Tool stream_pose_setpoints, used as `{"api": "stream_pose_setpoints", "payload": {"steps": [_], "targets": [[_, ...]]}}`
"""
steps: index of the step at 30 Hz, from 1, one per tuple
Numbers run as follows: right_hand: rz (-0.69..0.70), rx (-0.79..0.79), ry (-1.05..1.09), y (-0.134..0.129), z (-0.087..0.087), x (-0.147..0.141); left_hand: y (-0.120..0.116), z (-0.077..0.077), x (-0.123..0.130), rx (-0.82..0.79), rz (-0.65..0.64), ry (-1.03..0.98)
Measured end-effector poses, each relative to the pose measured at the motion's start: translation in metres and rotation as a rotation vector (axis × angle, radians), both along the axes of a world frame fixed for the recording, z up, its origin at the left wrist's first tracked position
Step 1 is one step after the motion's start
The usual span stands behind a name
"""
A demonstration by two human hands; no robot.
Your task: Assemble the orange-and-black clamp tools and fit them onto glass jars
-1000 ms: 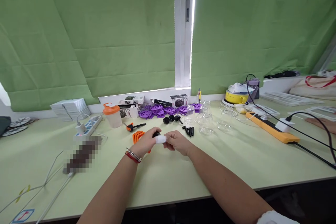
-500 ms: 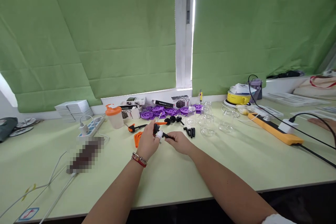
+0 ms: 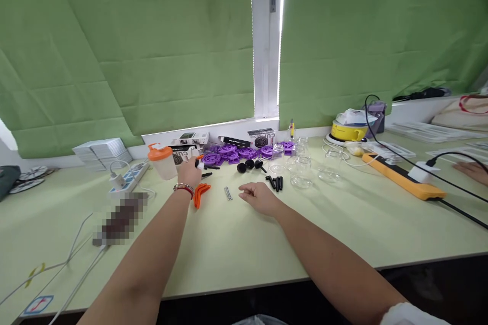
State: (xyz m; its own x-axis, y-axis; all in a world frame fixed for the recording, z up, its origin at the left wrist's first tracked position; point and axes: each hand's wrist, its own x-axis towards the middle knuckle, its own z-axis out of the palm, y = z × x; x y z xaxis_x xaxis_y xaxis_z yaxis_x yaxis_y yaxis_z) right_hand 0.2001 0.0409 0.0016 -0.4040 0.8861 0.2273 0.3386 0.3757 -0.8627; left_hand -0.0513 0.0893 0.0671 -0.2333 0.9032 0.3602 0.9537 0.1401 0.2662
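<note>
Piece w/ black + orange parts (image 3: 197, 162) sits at the L hand (image 3: 189, 172), back-left of the metal screws (image 3: 227, 193); mostly hidden by the hand, so can't tell if L fingers are clamped on it or just touching. Two black rod ends (image 3: 211, 166) stick out R of that hand, also back-left of the screws. R hand (image 3: 261, 197) is just R of the screws, palm down, fingers bent, thumb + index slightly apart; can't tell if it touches the bench (image 3: 229, 249).

Flat orange pcs (image 3: 198, 195) lie together near the screws, on their L. Black knobs (image 3: 249, 164) are behind + a bit R of them; short black handles (image 3: 277, 183) R, past the R hand. Further back: purple wheel-like pcs (image 3: 229, 151). Back-left: bottle w/ orange lid (image 3: 162, 162). Well R of the screws: clear glassware (image 3: 302, 175), then orange power strip (image 3: 404, 176); another person's hand (image 3: 473, 170) at far R.
</note>
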Motion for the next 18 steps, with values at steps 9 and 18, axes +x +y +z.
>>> {"api": "stream_pose_setpoints", "payload": {"steps": [9,18], "targets": [[0.012,0.075,-0.388,-0.002,0.022,-0.001,0.040,-0.025,-0.021,-0.218,0.072,0.060],[-0.185,0.141,-0.603,0.053,0.023,0.003,0.053,-0.031,-0.032,-0.286,0.117,0.103]]}}
